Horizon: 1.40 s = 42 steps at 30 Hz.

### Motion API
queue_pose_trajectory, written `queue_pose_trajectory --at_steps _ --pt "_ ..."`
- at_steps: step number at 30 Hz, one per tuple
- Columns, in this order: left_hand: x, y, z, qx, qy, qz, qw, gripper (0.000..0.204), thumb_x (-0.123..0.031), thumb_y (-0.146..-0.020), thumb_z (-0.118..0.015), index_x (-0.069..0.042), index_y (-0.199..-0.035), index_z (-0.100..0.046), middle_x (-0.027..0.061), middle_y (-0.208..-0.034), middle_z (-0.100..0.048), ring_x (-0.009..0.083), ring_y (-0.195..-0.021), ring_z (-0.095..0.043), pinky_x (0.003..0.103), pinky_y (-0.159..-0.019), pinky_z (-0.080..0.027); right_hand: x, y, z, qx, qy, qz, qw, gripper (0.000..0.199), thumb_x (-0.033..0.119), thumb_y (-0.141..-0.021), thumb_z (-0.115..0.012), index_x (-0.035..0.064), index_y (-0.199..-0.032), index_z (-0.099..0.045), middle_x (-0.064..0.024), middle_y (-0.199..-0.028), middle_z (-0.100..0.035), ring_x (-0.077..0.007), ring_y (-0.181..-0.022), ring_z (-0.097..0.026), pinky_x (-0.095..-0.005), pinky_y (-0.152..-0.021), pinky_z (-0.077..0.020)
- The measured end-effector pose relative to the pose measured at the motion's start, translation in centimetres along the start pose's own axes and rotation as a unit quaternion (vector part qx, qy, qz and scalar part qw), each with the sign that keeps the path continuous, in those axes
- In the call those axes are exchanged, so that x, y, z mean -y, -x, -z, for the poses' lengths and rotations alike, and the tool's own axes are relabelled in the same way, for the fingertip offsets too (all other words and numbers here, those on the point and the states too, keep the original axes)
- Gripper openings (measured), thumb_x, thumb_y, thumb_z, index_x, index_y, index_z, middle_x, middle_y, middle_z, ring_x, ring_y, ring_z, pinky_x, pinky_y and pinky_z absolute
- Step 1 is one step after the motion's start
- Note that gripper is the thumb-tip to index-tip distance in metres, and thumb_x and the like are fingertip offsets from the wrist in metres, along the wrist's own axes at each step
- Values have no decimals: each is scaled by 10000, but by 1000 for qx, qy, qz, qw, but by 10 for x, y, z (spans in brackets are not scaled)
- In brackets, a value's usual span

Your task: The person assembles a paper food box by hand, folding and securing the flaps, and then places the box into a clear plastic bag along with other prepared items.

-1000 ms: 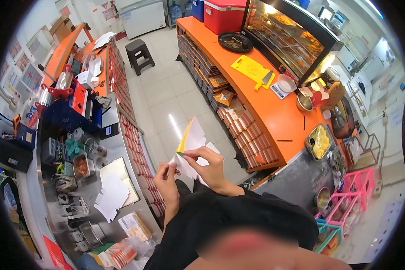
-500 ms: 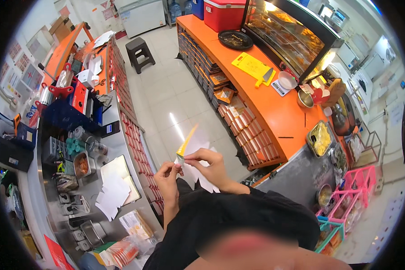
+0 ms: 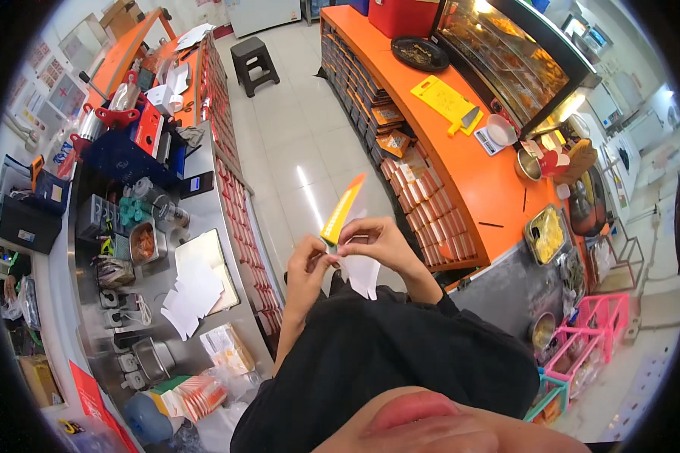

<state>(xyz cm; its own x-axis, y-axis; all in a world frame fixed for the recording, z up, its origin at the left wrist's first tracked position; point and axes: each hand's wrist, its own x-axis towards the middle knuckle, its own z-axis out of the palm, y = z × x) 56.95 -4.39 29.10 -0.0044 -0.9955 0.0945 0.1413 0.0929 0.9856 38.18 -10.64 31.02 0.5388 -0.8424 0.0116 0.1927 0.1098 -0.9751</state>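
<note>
In front of my body I hold a folding paper carton (image 3: 344,209), orange and yellow outside. Its white side hangs below my fingers, with notched flaps at the bottom. My left hand (image 3: 307,264) pinches its near edge from the left. From the right, my right hand (image 3: 385,243) grips the same edge, its fingertips close to those of the left. Part of the carton is hidden behind my right hand. On the steel counter to the left, white cut card blanks (image 3: 193,293) lie over an open notebook (image 3: 213,253).
The steel counter also bears a phone (image 3: 196,185), a tub of orange food (image 3: 142,243) and a plastic-wrapped pack (image 3: 227,349). On the orange counter (image 3: 461,181) at right are a yellow cutting board (image 3: 440,100), a scale (image 3: 490,141) and a food warmer (image 3: 506,60). A black stool (image 3: 254,66) stands in the aisle.
My hands have shifted right with the carton, and more of its orange side shows now. The whole view has tilted and slid a little.
</note>
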Motion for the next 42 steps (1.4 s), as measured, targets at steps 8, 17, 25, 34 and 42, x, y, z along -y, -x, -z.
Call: queue_pose_trajectory --at_steps 8,17,25,34,42 --pt "6 -1 6 -208 -272 -197 919 83 -6 -928 -642 6 -1007 -619 123 -1056 -654 189 -925 -643 288 -772 -534 -5 12 -24 -97 250 156 951 233 15 -846 -729 -27 -1071 -682 -112 -945 -706 -217 -843 -695 -311 -781 -537" --pt "-2 -8 16 -317 -152 -128 927 217 -6 -926 -661 -21 -1136 -608 88 -1111 -630 176 -1040 -614 282 -840 -548 20 -7 -19 -76 348 196 914 548 -92 -793 -616 39 -1324 -590 -100 -975 -503 -231 -875 -532 -333 -768 -465" --pt "-11 -1 -4 -231 -40 -3 972 419 30 -883 -706 8 -1290 -606 84 -1061 -646 126 -946 -618 267 -869 -524 -32 -15 -47 -186 424 270 844 499 -75 -776 -671 86 -1248 -682 -87 -952 -562 -213 -825 -560 -322 -713 -503" --pt "-13 0 -5 -266 -322 -120 901 274 12 -830 -749 -21 -1101 -734 98 -962 -708 175 -807 -655 302 -744 -519 -22 -1 -54 -245 300 206 898 231 -9 -826 -752 20 -1045 -687 -60 -895 -701 -176 -835 -699 -297 -751 -564" --pt "-8 0 -11 -249 -384 -244 855 313 123 -758 -739 -11 -1042 -754 112 -861 -698 231 -743 -637 325 -689 -509 -22 0 -57 -226 -68 83 968 532 -47 -811 -775 43 -1194 -416 -96 -890 -730 -225 -1067 -685 -352 -988 -500"
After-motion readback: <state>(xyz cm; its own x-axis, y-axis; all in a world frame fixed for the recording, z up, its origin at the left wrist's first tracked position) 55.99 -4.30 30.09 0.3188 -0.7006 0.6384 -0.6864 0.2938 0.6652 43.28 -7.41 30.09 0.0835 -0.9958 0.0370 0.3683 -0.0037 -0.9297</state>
